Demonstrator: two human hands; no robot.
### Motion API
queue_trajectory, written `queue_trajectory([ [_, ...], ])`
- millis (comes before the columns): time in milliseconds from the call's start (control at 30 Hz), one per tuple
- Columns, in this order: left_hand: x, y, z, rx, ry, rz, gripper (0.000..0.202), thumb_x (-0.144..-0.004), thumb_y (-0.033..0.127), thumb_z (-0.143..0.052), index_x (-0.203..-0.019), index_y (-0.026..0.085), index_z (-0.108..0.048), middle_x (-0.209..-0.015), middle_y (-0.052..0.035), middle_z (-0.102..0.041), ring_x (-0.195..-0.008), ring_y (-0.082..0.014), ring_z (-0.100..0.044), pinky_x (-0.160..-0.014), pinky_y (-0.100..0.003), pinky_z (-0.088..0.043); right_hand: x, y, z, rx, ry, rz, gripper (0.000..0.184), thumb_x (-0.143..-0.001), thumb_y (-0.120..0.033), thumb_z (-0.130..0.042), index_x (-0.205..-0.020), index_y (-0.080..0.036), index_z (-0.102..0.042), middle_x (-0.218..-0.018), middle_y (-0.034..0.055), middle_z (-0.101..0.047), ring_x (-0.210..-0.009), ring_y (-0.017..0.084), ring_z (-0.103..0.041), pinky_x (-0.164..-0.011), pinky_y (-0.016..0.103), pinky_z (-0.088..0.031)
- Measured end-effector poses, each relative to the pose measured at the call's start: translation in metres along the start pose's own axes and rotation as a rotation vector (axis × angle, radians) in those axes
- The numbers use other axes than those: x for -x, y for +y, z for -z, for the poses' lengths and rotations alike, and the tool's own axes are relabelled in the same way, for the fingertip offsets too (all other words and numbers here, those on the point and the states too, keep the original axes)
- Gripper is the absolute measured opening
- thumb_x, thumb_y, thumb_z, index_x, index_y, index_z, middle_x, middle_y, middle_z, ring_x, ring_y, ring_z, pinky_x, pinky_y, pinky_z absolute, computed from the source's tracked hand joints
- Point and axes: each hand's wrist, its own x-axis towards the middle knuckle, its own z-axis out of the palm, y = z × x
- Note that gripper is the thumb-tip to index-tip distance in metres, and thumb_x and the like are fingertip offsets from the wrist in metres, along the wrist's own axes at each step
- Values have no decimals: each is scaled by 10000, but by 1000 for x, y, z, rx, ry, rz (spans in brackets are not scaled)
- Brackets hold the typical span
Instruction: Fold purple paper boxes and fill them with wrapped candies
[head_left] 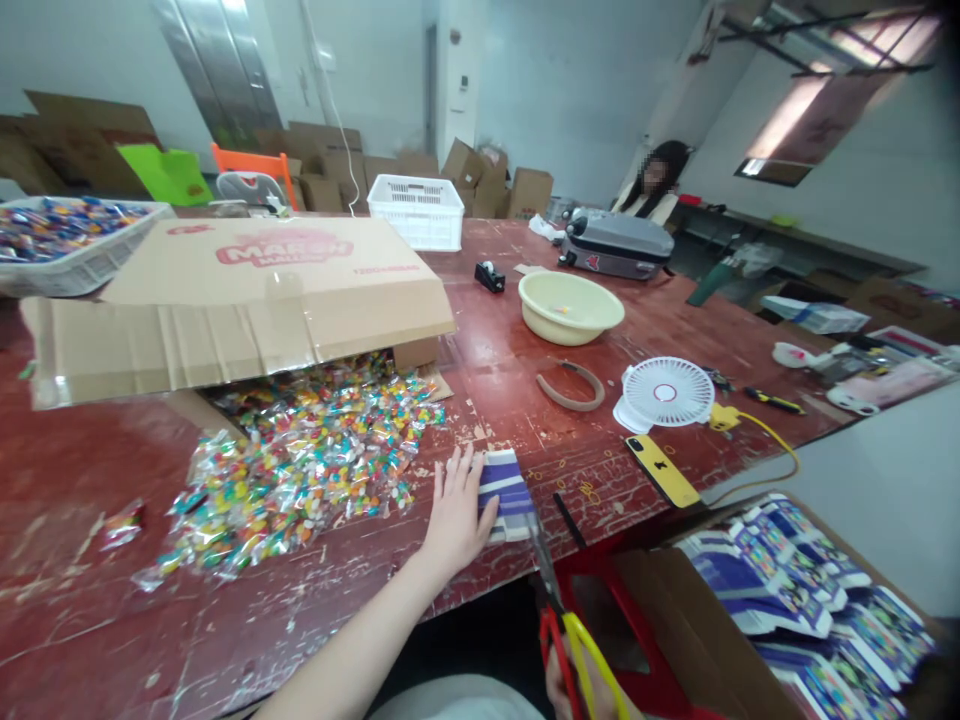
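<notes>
My left hand [454, 508] lies flat with fingers spread on a small stack of blue-and-white striped packets [507, 492] at the near edge of the red table [90, 460]. My right hand [581, 690] sits low at the bottom edge and grips the red and yellow handles of scissors [551, 590]. The scissors' blades point up toward the stack's near right corner. A heap of colourful candy bags [300, 460] spills from a tipped cardboard box [232, 290] just left of my left hand.
A cream basin [570, 305], a headband [570, 385], a white fan [667, 392] and a yellow phone [664, 470] lie to the right. A carton of printed packets [802, 590] stands lower right. A person sits at the far end by a grey case [615, 245].
</notes>
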Motion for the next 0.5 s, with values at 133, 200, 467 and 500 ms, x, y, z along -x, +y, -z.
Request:
queue_trajectory([
  [133,6,-13,-1,98,-113,-64,794,-904,526,-377,-1489,118,-30,-1535,-80,12,-1420,-214,96,-1168,-479,-55,-16,-38,-12,-128,-222,-72,822,-540,-899,-489,-791,-126,-367,-541,-22,-393,-374,72,-407,-379,194,-340],
  [200,10,-21,1,218,-125,-109,782,-909,464,-399,-1492,133,4,-1535,-62,44,-1418,-189,112,-1179,-433,-92,-12,-56,-13,-140,-168,-116,789,-530,-853,-559,-742,-125,-342,-490,-37,-371,-352,76,-400,-353,177,-317],
  [467,-49,-38,25,785,-149,-52,532,-967,480,-273,-1337,160,-482,-1425,-10,-376,-1392,-118,-208,-1189,-310,-89,1,-70,-17,-120,-50,-196,762,-492,-790,-640,-721,-126,-346,-497,-28,-400,-389,36,-366,-402,157,-308],
  [500,-63,-39,25,850,-203,-68,562,-969,501,-234,-1287,150,-537,-1394,-27,-418,-1371,-128,-266,-1180,-311,-128,1,-70,-19,-105,-19,-173,754,-510,-789,-632,-720,-124,-345,-496,-27,-391,-394,27,-353,-403,147,-286],
])
